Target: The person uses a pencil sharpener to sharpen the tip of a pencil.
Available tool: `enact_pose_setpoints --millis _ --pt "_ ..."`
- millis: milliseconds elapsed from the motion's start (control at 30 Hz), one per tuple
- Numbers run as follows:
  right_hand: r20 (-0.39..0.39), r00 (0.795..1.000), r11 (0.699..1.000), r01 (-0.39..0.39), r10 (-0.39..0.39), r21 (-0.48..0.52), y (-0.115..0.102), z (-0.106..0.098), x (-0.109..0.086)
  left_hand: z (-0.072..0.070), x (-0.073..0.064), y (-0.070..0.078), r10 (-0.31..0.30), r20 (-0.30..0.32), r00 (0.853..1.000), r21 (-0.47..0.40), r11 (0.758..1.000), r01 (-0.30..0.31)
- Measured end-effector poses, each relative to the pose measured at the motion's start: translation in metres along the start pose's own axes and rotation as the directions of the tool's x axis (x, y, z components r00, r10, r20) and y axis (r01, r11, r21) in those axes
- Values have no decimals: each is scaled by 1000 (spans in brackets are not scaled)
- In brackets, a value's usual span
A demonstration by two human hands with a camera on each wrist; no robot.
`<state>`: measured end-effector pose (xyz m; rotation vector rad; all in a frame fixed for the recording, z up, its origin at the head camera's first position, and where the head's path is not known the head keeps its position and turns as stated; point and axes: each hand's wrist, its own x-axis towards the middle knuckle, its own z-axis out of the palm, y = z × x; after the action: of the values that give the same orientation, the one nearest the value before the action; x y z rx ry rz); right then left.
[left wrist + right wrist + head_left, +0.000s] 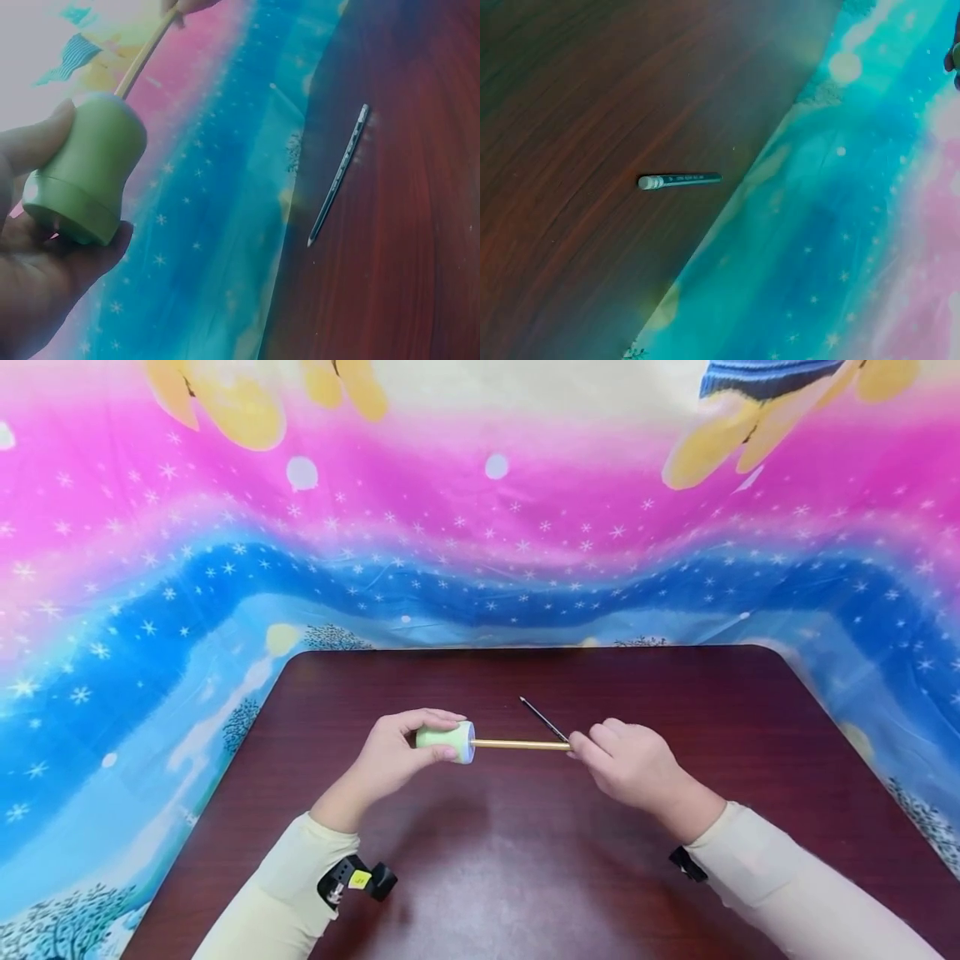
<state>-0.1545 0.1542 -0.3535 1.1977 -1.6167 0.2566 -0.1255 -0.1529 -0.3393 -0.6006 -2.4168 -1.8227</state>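
Observation:
My left hand (390, 753) grips a light green, waisted pencil sharpener (96, 154) between thumb and fingers, above the table. A yellow pencil (521, 744) runs straight out of the sharpener's pale end face; its tip is hidden inside. At the other end of that pencil, my right hand (630, 762) pinches it with curled fingers. A dark pencil (339, 176) lies on the table beyond the hands, apart from both. The right wrist view shows this dark pencil (686, 180) with its pale eraser end toward the left.
The dark reddish-brown table (480, 893) has rounded far corners. Behind and beside it hangs a pink and blue cloth (450, 543) printed with snowflakes. Wrist straps with black devices sit at both cuffs, the left one (358, 880) with a yellow label.

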Motion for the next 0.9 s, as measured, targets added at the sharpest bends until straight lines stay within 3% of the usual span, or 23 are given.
enact_pose_setpoints --millis 100,233,333,433,500,533,633,700,767,833,900 --pt "9 1000 999 7 -7 44 -2 0 -1 -2 1 0 -5 27 1000 3 1000 5" --pt "114 989 991 -100 89 90 -4 -2 -4 -2 0 0 34 20 999 12 999 -34" --pt "203 961 967 -218 188 133 -7 -5 -4 -2 -2 2 73 -1 997 31 997 -73" --pt "313 905 907 -363 288 215 -9 -8 -3 -2 -3 5 121 -11 993 55 991 -120" --pt "424 834 825 -492 354 279 -9 -12 0 -2 -4 6 166 -11 986 79 983 -164" --pt "490 782 767 -567 385 302 -9 -14 2 -2 -4 6 192 -12 981 95 977 -190" --pt "689 570 543 -786 448 297 -5 -20 11 -1 -4 5 284 -12 959 148 949 -279" --pt "779 440 412 -874 447 257 -1 -23 16 0 -3 4 357 -12 934 196 917 -348" --pt "860 314 238 -943 404 232 3 -24 20 2 -3 4 425 -6 905 232 881 -412" --pt "914 227 97 -974 335 206 7 -25 21 3 -3 5 472 7 882 247 853 -459" --pt "945 167 24 -986 282 167 11 -25 22 5 -3 4 481 16 876 253 846 -469"
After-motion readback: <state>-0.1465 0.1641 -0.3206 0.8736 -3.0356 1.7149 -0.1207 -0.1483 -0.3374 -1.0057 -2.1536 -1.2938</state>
